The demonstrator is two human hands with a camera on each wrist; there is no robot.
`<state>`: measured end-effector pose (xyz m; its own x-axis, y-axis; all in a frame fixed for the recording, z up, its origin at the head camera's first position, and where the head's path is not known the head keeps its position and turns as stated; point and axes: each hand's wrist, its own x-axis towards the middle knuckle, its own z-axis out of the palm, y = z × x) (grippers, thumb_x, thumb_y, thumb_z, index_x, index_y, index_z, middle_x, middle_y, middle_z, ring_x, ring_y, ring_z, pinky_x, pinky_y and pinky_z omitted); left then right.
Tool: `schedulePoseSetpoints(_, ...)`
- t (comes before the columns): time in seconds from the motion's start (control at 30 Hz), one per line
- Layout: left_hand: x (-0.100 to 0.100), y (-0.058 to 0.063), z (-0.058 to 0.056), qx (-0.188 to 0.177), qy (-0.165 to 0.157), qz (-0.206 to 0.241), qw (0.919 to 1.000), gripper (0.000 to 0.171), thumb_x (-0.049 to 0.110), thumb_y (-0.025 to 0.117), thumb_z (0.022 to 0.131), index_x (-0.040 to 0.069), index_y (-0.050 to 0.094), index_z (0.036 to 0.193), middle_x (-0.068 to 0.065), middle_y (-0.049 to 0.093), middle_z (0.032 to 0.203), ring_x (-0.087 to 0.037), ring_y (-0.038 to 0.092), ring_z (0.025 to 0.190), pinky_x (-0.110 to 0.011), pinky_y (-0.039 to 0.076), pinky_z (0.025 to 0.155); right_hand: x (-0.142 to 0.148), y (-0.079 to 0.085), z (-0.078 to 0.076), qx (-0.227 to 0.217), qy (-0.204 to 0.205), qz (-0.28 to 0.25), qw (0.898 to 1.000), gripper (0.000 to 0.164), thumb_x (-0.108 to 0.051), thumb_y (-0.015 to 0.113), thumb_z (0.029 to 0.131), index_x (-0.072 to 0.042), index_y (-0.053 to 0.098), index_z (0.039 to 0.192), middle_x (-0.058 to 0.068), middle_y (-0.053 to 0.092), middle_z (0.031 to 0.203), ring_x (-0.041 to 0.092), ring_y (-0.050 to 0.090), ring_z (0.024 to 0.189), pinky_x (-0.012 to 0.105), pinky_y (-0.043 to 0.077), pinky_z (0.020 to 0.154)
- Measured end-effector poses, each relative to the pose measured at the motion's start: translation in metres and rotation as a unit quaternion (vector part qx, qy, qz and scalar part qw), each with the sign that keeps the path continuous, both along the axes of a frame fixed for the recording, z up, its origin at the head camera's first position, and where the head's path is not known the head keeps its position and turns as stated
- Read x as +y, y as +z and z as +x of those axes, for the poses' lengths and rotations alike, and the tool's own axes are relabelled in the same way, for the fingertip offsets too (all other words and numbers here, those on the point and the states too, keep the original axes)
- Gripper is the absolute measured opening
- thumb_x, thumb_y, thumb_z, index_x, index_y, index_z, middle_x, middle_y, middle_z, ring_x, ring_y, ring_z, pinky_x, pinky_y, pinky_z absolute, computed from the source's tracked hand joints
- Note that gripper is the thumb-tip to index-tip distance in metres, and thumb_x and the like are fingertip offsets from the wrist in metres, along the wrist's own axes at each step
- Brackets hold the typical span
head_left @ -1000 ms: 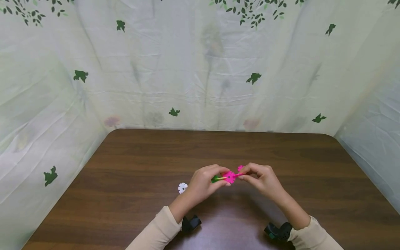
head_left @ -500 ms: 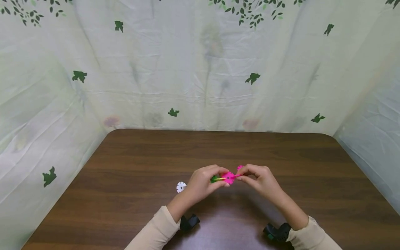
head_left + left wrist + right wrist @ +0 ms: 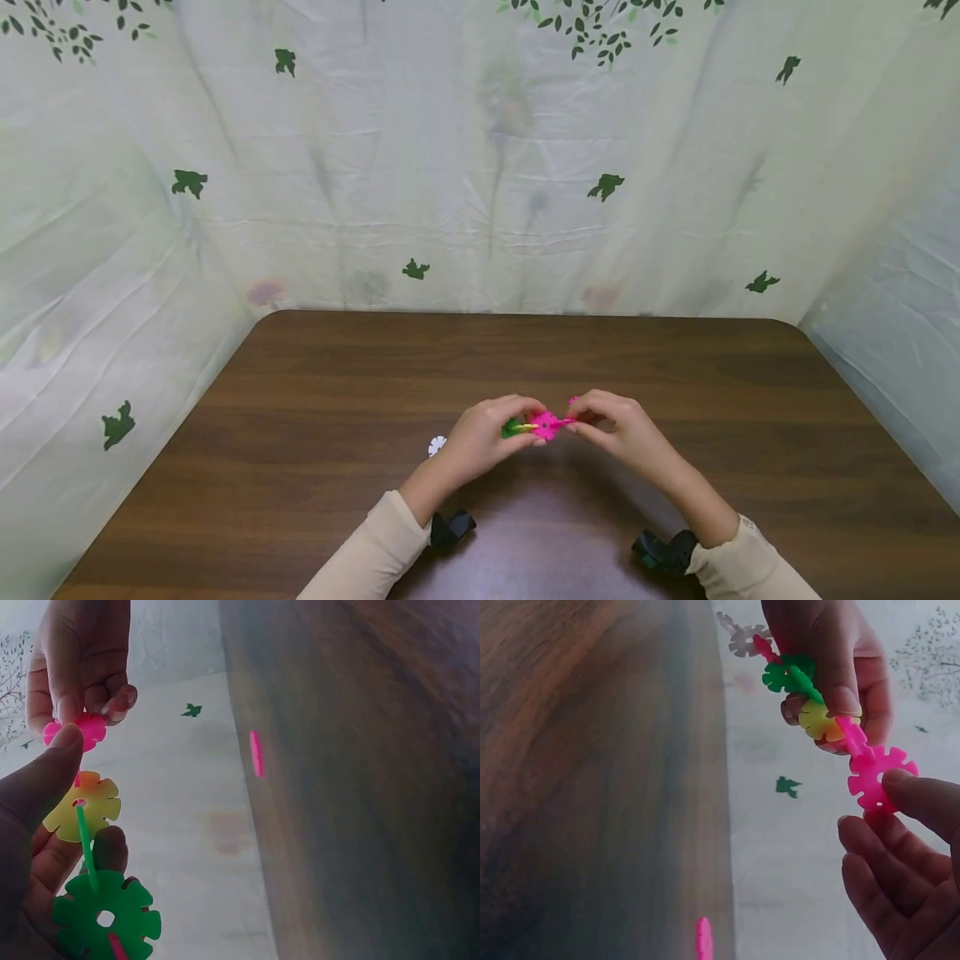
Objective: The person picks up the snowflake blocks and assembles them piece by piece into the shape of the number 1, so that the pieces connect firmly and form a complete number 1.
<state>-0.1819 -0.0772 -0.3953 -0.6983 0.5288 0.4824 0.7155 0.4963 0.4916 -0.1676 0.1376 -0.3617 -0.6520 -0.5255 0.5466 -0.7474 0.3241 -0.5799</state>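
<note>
A chain of notched plastic flower discs runs between the two hands, with white, green, yellow and pink pieces slotted edge to edge. My left hand point(image 3: 483, 433) grips the chain, its thumb close to the joint between the yellow disc point(image 3: 97, 814) and a pink disc. At the chain's end, my right hand point(image 3: 618, 425) pinches the last pink disc point(image 3: 874, 780) between thumb and fingers. That disc is slotted into the neighbouring pink one. The green disc point(image 3: 109, 919) shows near the left palm. Beyond the left hand, the white disc point(image 3: 437, 446) shows partly behind the wrist.
A loose pink disc point(image 3: 257, 754) lies on the brown wooden table point(image 3: 337, 375), mostly hidden behind the right fingers in the head view. Black wrist cameras sit on the left wrist point(image 3: 453, 529) and right wrist point(image 3: 663, 552). A printed curtain point(image 3: 450, 167) surrounds the table.
Both hands have drifted slightly left with the chain. The white disc now looks narrower and more covered by the left wrist. Both grips stay the same.
</note>
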Motion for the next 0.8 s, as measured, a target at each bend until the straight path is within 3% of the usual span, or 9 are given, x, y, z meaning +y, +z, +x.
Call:
schedulePoseSetpoints(0.43, -0.001, -0.008, -0.004, -0.039, 0.007, -0.04, 0.9984, 0.03, 0.031, 0.068, 0.08, 0.016, 0.063, 0.106, 0.008, 0.062, 0.1, -0.004, 0.056, 0.084, -0.023, 0.045, 0.074, -0.005, -0.01, -0.003, -0.006, -0.003, -0.027, 1.0, 0.019, 0.013, 0.069, 0.069, 0.001, 0.06, 0.081, 0.01, 0.06, 0.077, 0.022, 0.06, 0.066, 0.029, 0.051, 0.058)
schedulePoseSetpoints(0.6, -0.002, -0.01, -0.005, -0.057, -0.016, -0.036, 0.9976, 0.033, 0.028, 0.067, 0.081, 0.012, 0.062, 0.11, 0.004, 0.061, 0.105, -0.009, 0.057, 0.092, -0.024, 0.044, 0.08, -0.006, -0.014, -0.002, -0.051, -0.019, -0.024, 0.998, 0.014, 0.01, 0.067, 0.073, 0.0, 0.061, 0.081, 0.009, 0.06, 0.078, 0.02, 0.06, 0.068, 0.029, 0.051, 0.059)
schedulePoseSetpoints(0.8, 0.001, -0.009, -0.003, -0.041, -0.031, -0.028, 0.9983, 0.038, 0.025, 0.07, 0.079, 0.01, 0.06, 0.112, 0.002, 0.06, 0.108, -0.012, 0.057, 0.093, -0.024, 0.044, 0.08, -0.006, -0.018, -0.004, -0.128, -0.032, -0.031, 0.991, 0.007, 0.005, 0.064, 0.078, 0.001, 0.06, 0.082, 0.008, 0.06, 0.076, 0.02, 0.06, 0.067, 0.029, 0.051, 0.059)
